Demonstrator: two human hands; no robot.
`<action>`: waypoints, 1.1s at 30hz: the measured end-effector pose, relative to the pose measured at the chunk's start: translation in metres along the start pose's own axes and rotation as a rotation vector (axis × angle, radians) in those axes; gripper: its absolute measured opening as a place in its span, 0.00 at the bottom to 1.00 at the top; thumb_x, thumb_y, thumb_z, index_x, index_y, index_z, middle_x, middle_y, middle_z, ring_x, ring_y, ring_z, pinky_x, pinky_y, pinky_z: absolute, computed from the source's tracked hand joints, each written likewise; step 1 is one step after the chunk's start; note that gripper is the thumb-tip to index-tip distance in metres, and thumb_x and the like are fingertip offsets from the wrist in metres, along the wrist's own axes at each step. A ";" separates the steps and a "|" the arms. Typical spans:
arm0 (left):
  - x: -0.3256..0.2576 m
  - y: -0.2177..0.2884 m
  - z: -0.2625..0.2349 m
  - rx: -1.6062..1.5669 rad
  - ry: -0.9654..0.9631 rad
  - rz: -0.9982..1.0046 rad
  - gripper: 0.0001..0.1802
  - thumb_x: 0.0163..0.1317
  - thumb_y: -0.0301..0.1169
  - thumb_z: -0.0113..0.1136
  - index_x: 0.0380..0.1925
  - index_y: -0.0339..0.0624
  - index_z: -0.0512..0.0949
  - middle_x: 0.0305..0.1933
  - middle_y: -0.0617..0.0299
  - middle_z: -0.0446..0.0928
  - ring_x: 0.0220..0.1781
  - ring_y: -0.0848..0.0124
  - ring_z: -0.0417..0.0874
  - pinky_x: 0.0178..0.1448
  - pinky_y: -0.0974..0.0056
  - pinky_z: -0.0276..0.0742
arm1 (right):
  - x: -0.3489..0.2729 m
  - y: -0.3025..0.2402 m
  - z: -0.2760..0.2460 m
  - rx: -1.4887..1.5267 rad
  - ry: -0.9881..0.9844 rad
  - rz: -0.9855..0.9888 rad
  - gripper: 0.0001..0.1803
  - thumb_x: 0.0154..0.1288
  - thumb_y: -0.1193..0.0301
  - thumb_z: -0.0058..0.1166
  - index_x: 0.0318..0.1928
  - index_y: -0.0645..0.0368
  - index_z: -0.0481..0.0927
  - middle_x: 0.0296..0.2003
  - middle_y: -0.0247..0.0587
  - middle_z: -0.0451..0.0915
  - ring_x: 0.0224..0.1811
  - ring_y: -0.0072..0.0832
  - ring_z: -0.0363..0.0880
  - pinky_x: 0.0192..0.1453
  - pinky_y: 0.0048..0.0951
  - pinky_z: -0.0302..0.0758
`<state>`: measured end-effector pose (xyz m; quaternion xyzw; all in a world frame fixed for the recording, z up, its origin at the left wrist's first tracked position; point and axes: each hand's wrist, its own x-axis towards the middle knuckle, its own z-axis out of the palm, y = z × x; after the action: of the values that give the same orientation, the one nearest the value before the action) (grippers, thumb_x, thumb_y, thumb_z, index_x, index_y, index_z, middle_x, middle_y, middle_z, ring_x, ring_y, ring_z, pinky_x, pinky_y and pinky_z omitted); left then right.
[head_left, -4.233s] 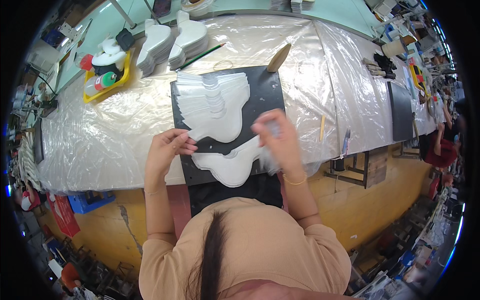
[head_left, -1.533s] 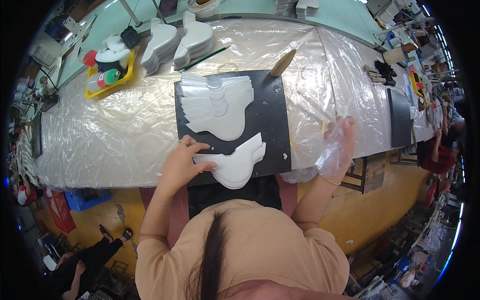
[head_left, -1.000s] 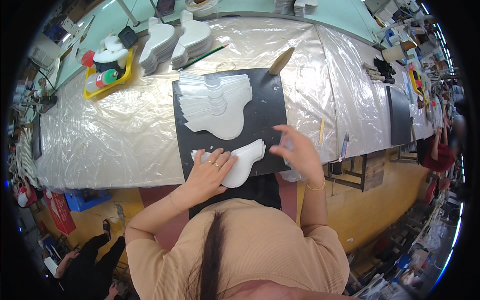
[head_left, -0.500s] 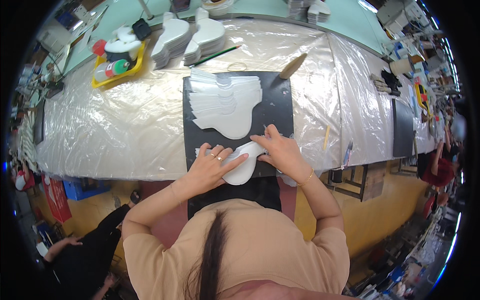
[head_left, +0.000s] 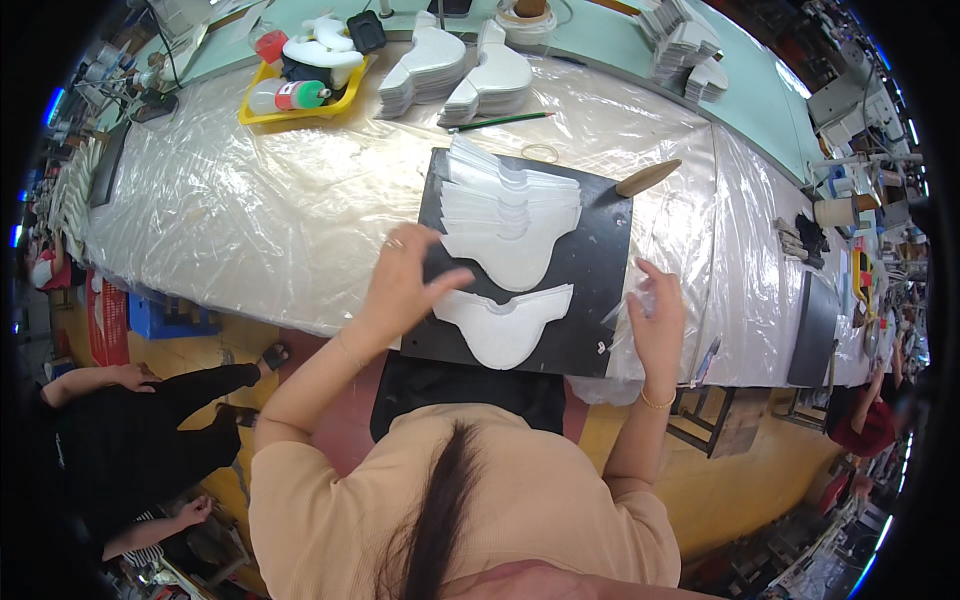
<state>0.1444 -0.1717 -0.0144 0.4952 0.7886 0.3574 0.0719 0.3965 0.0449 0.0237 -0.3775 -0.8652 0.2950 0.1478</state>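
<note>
The white cut piece (head_left: 505, 322) lies on the black mat (head_left: 600, 250) near the worktop's front edge, just right of the left hand (head_left: 405, 280), fingers (head_left: 452, 280) spread; the right hand (head_left: 658, 318) is open beside the mat.

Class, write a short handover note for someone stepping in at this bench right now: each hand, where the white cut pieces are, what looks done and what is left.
Left hand: open, fingers spread, resting on the black mat at the near white piece.
Right hand: off the mat's right edge, on the clear plastic sheet, apparently pinching a bit of clear film; grip unclear.
Pieces: a fanned stack of white pieces lies at the mat's far end; the near white piece lies flat, alone, by the near edge.
Done: one piece separated from the fan.
Left: the fanned stack seems still to be handled.
</note>
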 end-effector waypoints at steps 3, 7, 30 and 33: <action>0.012 -0.023 0.004 -0.381 -0.049 -0.543 0.19 0.57 0.39 0.69 0.40 0.36 0.76 0.36 0.56 0.78 0.31 0.74 0.78 0.33 0.69 0.72 | 0.001 -0.004 0.000 0.083 0.146 -0.004 0.24 0.53 0.83 0.57 0.53 0.56 0.78 0.37 0.43 0.71 0.42 0.36 0.75 0.47 0.31 0.72; 0.017 -0.032 0.009 -0.797 -0.156 -0.707 0.12 0.64 0.34 0.63 0.36 0.34 0.77 0.30 0.60 0.79 0.21 0.78 0.76 0.23 0.74 0.71 | 0.009 -0.020 0.014 0.283 0.206 -0.153 0.19 0.56 0.81 0.58 0.50 0.57 0.80 0.41 0.44 0.74 0.45 0.34 0.76 0.48 0.30 0.73; 0.002 0.035 0.017 -1.392 -0.381 -0.516 0.06 0.66 0.28 0.60 0.36 0.37 0.79 0.35 0.67 0.75 0.37 0.77 0.74 0.44 0.72 0.70 | -0.007 -0.086 0.075 0.562 -0.131 -0.111 0.27 0.40 0.59 0.78 0.31 0.59 0.72 0.29 0.33 0.75 0.26 0.21 0.72 0.31 0.24 0.72; 0.000 0.038 0.019 -1.345 -0.392 -0.485 0.05 0.65 0.27 0.61 0.35 0.37 0.79 0.38 0.67 0.74 0.40 0.78 0.72 0.47 0.72 0.68 | -0.009 -0.084 0.076 0.553 -0.130 -0.115 0.27 0.42 0.58 0.77 0.31 0.58 0.71 0.28 0.33 0.74 0.26 0.23 0.71 0.31 0.25 0.71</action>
<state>0.1807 -0.1524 -0.0041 0.2109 0.4592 0.6426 0.5760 0.3193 -0.0374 0.0164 -0.2536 -0.7796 0.5344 0.2058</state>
